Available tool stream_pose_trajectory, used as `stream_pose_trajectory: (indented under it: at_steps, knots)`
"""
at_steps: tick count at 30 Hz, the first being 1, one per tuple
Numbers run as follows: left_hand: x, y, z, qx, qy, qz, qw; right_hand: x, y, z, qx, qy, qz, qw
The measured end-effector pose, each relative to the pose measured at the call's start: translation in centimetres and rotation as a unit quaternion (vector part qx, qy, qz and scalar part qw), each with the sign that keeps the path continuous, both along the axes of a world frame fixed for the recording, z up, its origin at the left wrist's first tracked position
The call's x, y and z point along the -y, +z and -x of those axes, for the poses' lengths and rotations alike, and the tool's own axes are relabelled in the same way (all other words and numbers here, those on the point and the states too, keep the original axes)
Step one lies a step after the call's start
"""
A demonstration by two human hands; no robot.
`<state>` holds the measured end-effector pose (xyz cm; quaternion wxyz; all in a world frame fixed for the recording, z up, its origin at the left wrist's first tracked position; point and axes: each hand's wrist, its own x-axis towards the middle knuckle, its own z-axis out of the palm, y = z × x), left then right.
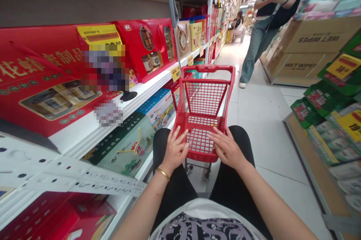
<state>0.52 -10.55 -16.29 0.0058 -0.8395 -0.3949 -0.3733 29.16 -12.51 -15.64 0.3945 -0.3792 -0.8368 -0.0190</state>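
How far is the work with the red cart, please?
Done, it seems: the red cart stands between the person's knees. In hand: the left hand and right hand are at its basket, fingers spread. Left: no goods show in the cart, and a red gift box stands on the shelf; how much remains, I cannot tell.

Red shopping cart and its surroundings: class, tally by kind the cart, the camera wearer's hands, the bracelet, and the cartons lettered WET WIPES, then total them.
Red plastic shopping cart: 1
Bare hands, left hand and right hand: 2
Gold-coloured round bracelet: 1
Brown cardboard cartons, upper and lower: 2
Total: 6
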Motion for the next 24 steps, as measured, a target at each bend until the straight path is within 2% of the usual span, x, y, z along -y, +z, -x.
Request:
stream_pose_trajectory:
  at_steps: [3,7,12,15,19,24]
  knots:
    - [0.1,-0.1,-0.3,-0.003,-0.008,-0.003,1.0,-0.6,-0.3,-0.5,-0.064,-0.051,0.032,0.996]
    - [-0.1,-0.4,-0.1,-0.005,-0.018,-0.001,1.0,-1.2,0.1,-0.7,-0.099,-0.048,0.053,0.993]
    - [-0.9,-0.2,2.1,0.003,-0.035,0.016,0.999,0.1,0.6,1.5,0.001,0.016,0.013,1.0]
    - [-0.9,0.4,2.9,-0.026,-0.021,0.038,0.999,1.3,0.9,3.4,0.064,0.017,0.003,0.998]
    - [0.5,1.5,0.8,-0.022,0.1,0.062,0.993,2.2,1.1,5.8,0.086,-0.026,0.013,0.996]
    - [1.7,2.2,-3.0,-0.058,0.102,0.08,0.99,3.3,0.3,6.4,0.005,-0.044,-0.027,0.999]
